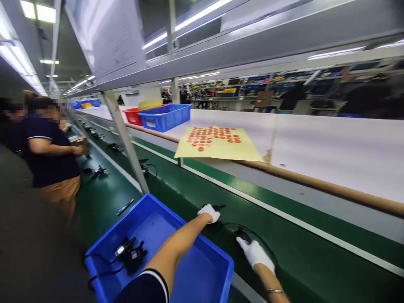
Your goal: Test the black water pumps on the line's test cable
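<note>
Both my hands wear white gloves and reach out over the green conveyor belt (195, 185). My left hand (209, 212) is closed over one end of a small black corded device (221, 207) lying on the belt. Nearer to me, my right hand (254, 252) grips the other black part (241, 235) of the same cable, which loops across the belt between the two hands. My left forearm crosses above a blue bin (176, 252) that holds another black corded device (132, 254).
A yellow sheet of red round stickers (217, 143) lies on the white shelf beyond the belt. Blue bin (166, 116) and red bin (132, 115) stand further left. Co-workers (50, 151) stand along the belt at left, where several black devices and a pen (124, 207) lie.
</note>
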`<control>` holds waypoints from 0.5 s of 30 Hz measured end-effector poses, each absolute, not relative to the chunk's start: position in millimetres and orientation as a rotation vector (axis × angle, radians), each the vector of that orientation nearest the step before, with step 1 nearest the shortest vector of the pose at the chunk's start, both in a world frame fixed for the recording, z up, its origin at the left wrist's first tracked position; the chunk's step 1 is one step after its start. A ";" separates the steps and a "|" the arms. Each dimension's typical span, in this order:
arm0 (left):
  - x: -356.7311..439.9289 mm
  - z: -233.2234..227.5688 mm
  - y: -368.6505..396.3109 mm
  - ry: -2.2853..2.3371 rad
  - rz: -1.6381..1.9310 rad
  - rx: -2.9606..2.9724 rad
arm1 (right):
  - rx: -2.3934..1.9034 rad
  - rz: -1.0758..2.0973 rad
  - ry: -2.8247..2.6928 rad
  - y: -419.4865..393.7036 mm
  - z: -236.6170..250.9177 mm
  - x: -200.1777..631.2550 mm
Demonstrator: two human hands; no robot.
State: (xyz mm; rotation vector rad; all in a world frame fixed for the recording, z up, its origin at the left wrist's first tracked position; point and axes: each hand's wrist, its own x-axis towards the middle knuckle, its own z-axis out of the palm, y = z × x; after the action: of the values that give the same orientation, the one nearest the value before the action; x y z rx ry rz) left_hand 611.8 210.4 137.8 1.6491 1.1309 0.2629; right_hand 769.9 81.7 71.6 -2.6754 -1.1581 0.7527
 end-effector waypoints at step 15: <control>160.7 180.8 49.9 1.662 1.050 0.874 | -2.064 0.995 -2.185 113.8 89.7 371.0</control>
State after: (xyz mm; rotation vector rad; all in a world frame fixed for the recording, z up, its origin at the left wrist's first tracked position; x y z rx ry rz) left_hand 160.7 49.9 180.8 0.8740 1.6624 1.0501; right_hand 371.0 113.8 89.7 -2.0636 -2.1854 0.9951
